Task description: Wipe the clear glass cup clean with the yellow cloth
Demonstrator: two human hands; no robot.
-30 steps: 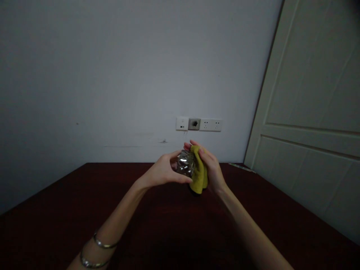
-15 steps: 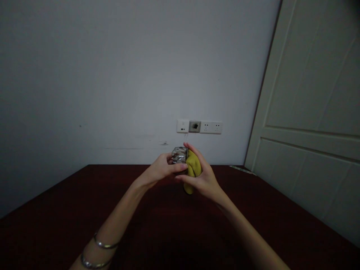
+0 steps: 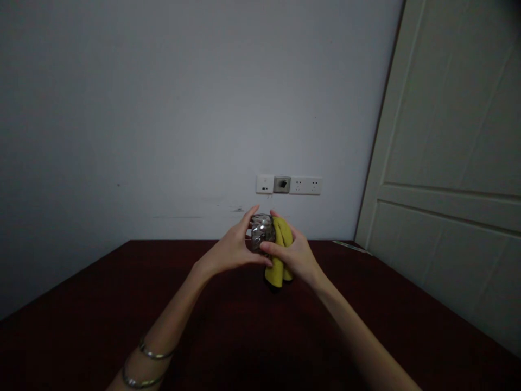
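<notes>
A small clear glass (image 3: 261, 231) is held up above the dark red table (image 3: 244, 326), about at its middle. My left hand (image 3: 232, 251) wraps round the glass from the left, fingers and thumb closed on it. My right hand (image 3: 295, 254) is closed on a yellow cloth (image 3: 280, 255) and presses it against the right side of the glass. The cloth's loose end hangs down below my right hand. Two metal bangles (image 3: 144, 366) sit on my left wrist.
A white wall stands behind the table with a row of sockets (image 3: 288, 184) just above my hands. A pale panelled door (image 3: 451, 163) fills the right side. A thin flat strip (image 3: 350, 246) lies at the table's far right edge.
My right hand has turned the cloth round the glass and its loose end now hangs lower. My left hand has shifted its grip, the fingers now reaching over the glass's top.
</notes>
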